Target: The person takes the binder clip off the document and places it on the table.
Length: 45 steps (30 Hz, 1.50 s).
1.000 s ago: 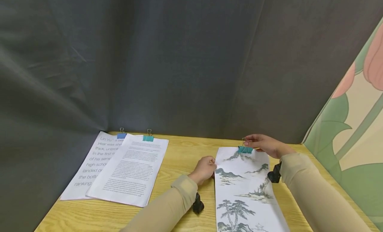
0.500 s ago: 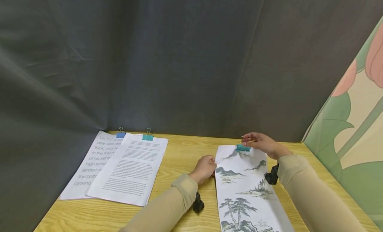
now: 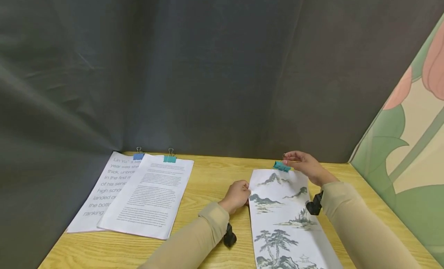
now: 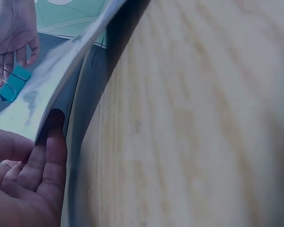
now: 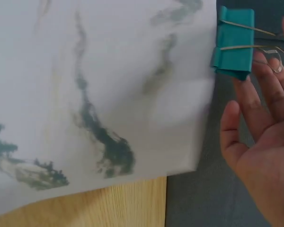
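A long sheet stack printed with an ink landscape [image 3: 284,219] lies on the wooden table [image 3: 208,176]. My left hand [image 3: 238,195] pinches its left edge, thumb under the lifted paper [image 4: 52,80]. My right hand [image 3: 305,165] holds the wire handles of a teal binder clip [image 3: 281,167] at the stack's far edge. In the right wrist view the clip [image 5: 234,42] sits tilted right at the paper's [image 5: 109,94] top edge, with my right hand's fingers [image 5: 260,94] on its wires. Whether it grips the sheets I cannot tell.
Two stacks of printed text sheets [image 3: 149,195] lie at the left, one with a blue clip [image 3: 138,156], one with a teal clip [image 3: 169,158]. Dark grey cloth [image 3: 208,68] closes the back and left. A flower-painted panel [image 3: 409,145] stands at the right.
My right hand has drawn the teal clip back from on top of the landscape paper to its far edge, and the clip now tilts. The left hand has stayed put.
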Available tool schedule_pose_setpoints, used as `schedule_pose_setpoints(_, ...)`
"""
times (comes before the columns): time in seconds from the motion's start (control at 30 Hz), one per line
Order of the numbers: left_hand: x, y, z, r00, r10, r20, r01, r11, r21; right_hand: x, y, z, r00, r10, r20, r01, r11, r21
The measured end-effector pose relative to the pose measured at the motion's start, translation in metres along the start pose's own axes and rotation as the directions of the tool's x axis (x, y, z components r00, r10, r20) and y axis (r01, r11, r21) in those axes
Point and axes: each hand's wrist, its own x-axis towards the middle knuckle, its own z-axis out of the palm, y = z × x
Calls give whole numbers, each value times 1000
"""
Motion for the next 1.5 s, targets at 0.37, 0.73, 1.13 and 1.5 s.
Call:
schedule_pose_setpoints(0.37, -2, 3, 3, 1000, 8, -3, -7, 1000, 24, -16, 9, -8, 989, 64, -137, -51, 994, 100)
schedule_pose_setpoints(0.73, -9, 9, 8, 1000, -7, -5, 7, 999, 31, -49, 32, -30, 976, 144, -161, -135, 988, 69)
schedule_pose_setpoints(1.13, -6, 10, 16, 1000, -30, 1, 30, 999, 16, -89, 70, -58, 973, 193, -129, -197, 980, -17)
schedule_pose_setpoints(1.5, -7, 12, 27, 1000, -18, 2, 18, 1000, 7, -104, 86, -64, 963, 232, -135, -241, 969, -53)
